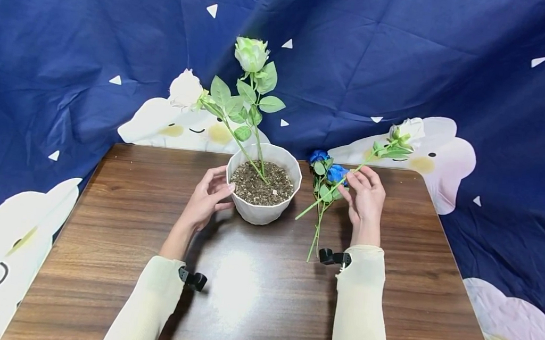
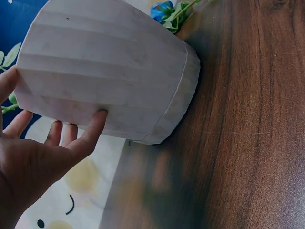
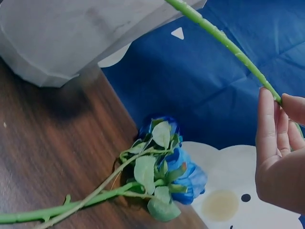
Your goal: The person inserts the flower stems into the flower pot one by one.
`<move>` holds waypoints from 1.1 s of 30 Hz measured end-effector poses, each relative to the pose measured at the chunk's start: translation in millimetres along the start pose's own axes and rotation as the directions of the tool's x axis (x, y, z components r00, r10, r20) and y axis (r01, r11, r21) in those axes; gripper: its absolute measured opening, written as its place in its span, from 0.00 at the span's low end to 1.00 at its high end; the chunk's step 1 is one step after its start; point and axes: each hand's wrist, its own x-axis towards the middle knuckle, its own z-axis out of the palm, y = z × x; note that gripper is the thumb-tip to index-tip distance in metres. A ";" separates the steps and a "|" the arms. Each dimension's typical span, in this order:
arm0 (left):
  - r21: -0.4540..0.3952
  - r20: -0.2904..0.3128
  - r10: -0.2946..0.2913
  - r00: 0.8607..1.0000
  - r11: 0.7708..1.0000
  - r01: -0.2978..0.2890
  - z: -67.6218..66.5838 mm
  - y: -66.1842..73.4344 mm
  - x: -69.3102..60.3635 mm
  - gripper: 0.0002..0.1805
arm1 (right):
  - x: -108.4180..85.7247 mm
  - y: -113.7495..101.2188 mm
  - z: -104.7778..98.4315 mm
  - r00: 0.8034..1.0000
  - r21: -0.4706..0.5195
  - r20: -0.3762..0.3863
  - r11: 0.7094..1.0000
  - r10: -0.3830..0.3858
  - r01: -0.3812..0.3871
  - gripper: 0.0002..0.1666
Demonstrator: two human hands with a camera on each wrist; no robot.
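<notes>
A white faceted flower pot filled with soil holds two upright artificial roses, a greenish-white rose and a white rose leaning left. My left hand holds the pot's left side, its thumb near the rim and its fingers curved along the wall. To the pot's right, my right hand pinches the green stem of another white rose. That stem slants, bloom up and right, its cut end down toward the pot. Below it, blue roses lie on the table.
The brown wood-grain table carries the pot near its back edge. Behind hangs a dark blue cloth with white triangles and cloud faces. Each sleeve cuff has a small black wrist camera on it.
</notes>
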 end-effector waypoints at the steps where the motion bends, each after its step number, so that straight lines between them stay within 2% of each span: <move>1: 0.000 0.000 0.000 1.000 1.000 0.000 -0.2 0.1 0.1 0.32 | -0.1 -0.5 1.5 1.000 0.007 0.004 1.000 0.001 -0.001 0.19; 12: 0.020 -0.008 -0.010 1.000 1.000 0.010 -1.5 0.0 -3.3 0.33 | -5.8 1.2 19.5 0.996 0.009 0.075 0.999 -0.053 0.053 0.17; 19: 0.003 -0.005 -0.001 1.000 1.000 0.001 0.1 -1.6 -0.1 0.32 | -11.4 2.9 32.8 0.993 0.037 0.101 0.997 -0.067 0.063 0.14; 27: 0.005 -0.004 0.015 1.000 1.000 -0.015 -0.3 1.6 2.4 0.32 | -12.2 -1.4 53.6 0.993 0.151 0.036 0.983 -0.109 0.102 0.12; 33: 0.012 -0.003 0.008 1.000 1.000 -0.008 -0.4 -0.2 2.0 0.32 | -11.4 1.3 62.1 0.990 0.119 0.035 0.984 -0.134 0.129 0.11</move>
